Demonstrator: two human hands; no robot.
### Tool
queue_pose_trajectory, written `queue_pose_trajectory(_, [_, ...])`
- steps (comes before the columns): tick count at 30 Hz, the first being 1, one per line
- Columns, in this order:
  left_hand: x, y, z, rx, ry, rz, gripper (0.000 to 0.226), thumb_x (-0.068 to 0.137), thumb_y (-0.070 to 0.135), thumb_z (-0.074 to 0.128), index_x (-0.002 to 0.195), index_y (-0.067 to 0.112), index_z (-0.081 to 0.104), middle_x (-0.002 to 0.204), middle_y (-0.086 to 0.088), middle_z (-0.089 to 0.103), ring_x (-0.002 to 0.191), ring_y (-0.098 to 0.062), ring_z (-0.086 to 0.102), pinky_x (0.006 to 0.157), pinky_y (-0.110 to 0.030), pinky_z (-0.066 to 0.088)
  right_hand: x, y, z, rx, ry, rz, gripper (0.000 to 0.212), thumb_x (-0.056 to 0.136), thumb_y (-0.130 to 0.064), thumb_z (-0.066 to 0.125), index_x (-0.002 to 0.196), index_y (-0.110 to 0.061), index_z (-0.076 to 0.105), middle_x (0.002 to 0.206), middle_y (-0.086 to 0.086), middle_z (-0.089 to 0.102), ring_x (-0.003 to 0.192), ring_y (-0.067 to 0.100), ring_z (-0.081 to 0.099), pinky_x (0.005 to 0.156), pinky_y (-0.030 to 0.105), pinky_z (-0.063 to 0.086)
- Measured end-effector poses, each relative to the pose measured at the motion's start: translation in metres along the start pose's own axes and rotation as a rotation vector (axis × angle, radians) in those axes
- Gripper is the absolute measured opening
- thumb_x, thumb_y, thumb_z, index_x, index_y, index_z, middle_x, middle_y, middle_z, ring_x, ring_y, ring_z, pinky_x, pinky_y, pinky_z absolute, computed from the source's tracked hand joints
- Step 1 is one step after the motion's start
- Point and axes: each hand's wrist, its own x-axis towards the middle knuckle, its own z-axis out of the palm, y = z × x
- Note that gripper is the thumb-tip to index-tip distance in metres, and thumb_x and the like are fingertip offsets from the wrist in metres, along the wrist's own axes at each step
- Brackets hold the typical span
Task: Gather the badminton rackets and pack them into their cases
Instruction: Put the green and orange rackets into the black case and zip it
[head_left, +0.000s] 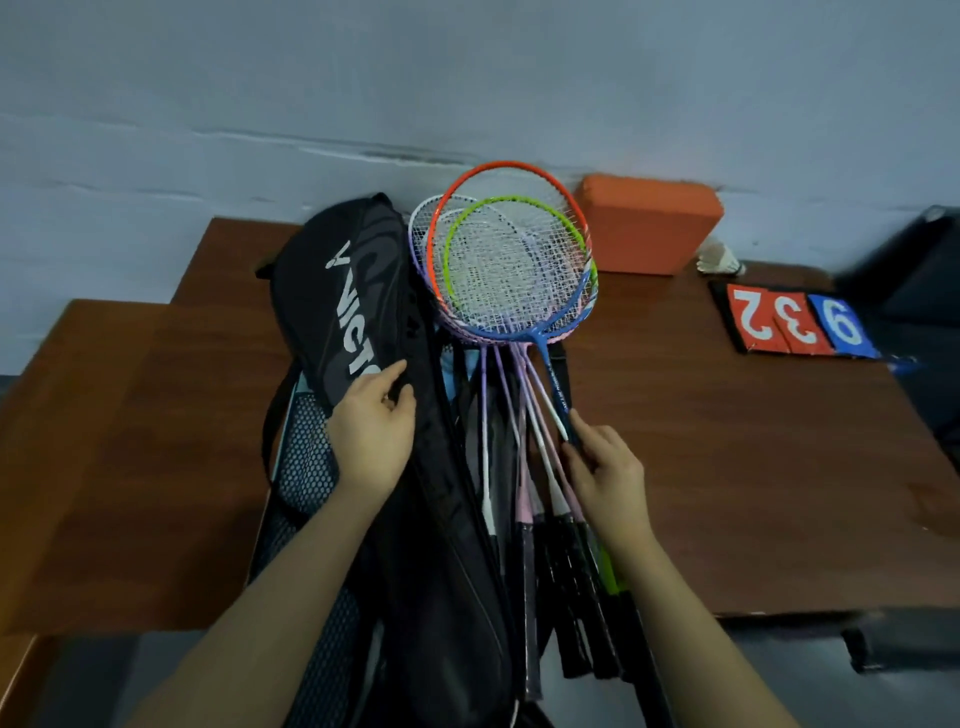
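**A:** ok so how far along is this? Going left to right: the brown wooden table (130, 441) carries the black racket case (353, 291), lying lengthwise with its flap thrown open toward the left. There's a mesh pocket (306, 467) on the case's left side.

**B:** yeah, and the left hand (371, 431) is flat on that flap, fingers spread and relaxed, thumb tucked at the flap's edge. Looks like it's pinning or holding the flap back, not really gripping anything.

**A:** then just right of it, the bundle of rackets (511, 270), heads stacked on each other up near the wall: white, orange, green and blue frames, shafts fanning down into the open case. Handles bunch up at the near end.

**B:** right hand (605, 467) sits on the shafts, fingers loosely curled with the tips touching the right-most ones. Can't tell if it's actually pinching one or just nudging them together.

**A:** so I'd say gathering is basically done, they're all in one pile lying in the case's open part. What's left: squaring the pile, folding the flap over, zipping. Heads stick out past the case's top end a bit, I think.

**B:** further right there's an orange block (649, 223) by the wall, a shuttlecock (719, 257) and a score flipper (795, 322) showing 2, 3, 9. No second case that I can make out.
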Motion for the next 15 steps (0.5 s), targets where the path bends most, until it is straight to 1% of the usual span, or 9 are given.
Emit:
queue_pose_trajectory(2, [0.000, 0.003, 0.007, 0.002, 0.006, -0.009, 0.031, 0.090, 0.019, 0.056, 0.120, 0.019, 0.061, 0.101, -0.003, 0.063, 0.085, -0.018, 0.061, 0.074, -0.023, 0.040, -0.007, 0.001, -0.008, 0.026, -0.015, 0.005, 0.041, 0.085, 0.000, 0.060, 0.125, -0.006, 0.057, 0.081, -0.008, 0.051, 0.073, 0.001, 0.048, 0.064, 0.004, 0.035])
queue_pose_trajectory(4, [0.000, 0.004, 0.014, -0.041, 0.017, -0.022, 0.031, 0.091, 0.019, 0.055, 0.121, 0.018, 0.061, 0.105, -0.004, 0.063, 0.088, -0.020, 0.062, 0.078, -0.027, 0.044, -0.013, 0.001, -0.013, 0.039, -0.032, 0.006, 0.040, 0.084, -0.004, 0.058, 0.124, -0.010, 0.059, 0.082, -0.016, 0.049, 0.073, -0.001, 0.049, 0.065, 0.006, 0.036])
queue_pose_trajectory(6, [0.000, 0.003, 0.022, -0.085, 0.038, -0.047, 0.031, 0.091, 0.018, 0.054, 0.121, 0.017, 0.060, 0.112, -0.006, 0.062, 0.092, -0.021, 0.063, 0.086, -0.031, 0.046, -0.022, 0.001, -0.015, 0.034, -0.055, -0.001, 0.039, 0.084, -0.005, 0.058, 0.123, -0.010, 0.060, 0.081, -0.012, 0.050, 0.072, 0.002, 0.049, 0.065, 0.007, 0.036])
queue_pose_trajectory(8, [0.001, 0.003, 0.029, -0.097, 0.054, -0.059, 0.031, 0.092, 0.017, 0.053, 0.122, 0.016, 0.059, 0.119, -0.007, 0.061, 0.096, -0.022, 0.062, 0.090, -0.033, 0.047, -0.031, 0.004, -0.015, 0.034, -0.080, 0.003, 0.039, 0.083, -0.001, 0.060, 0.121, -0.008, 0.061, 0.082, -0.007, 0.053, 0.074, 0.001, 0.050, 0.068, 0.004, 0.036])
queue_pose_trajectory(12, [0.000, 0.004, 0.039, -0.068, 0.058, -0.028, 0.033, 0.092, 0.016, 0.052, 0.124, 0.017, 0.058, 0.115, -0.005, 0.062, 0.096, -0.022, 0.061, 0.086, -0.030, 0.044, -0.043, 0.008, -0.016, 0.075, -0.108, 0.059, 0.040, 0.080, 0.006, 0.064, 0.118, -0.006, 0.063, 0.083, -0.018, 0.052, 0.078, -0.011, 0.053, 0.071, 0.002, 0.035])
queue_pose_trajectory(15, [0.000, 0.001, 0.043, -0.086, 0.056, -0.046, 0.033, 0.092, 0.016, 0.051, 0.124, 0.017, 0.058, 0.117, -0.003, 0.061, 0.098, -0.020, 0.060, 0.089, -0.029, 0.043, -0.044, 0.004, -0.018, 0.149, -0.156, 0.155, 0.041, 0.081, 0.005, 0.065, 0.120, -0.007, 0.062, 0.080, -0.019, 0.053, 0.074, -0.010, 0.053, 0.071, 0.003, 0.036])
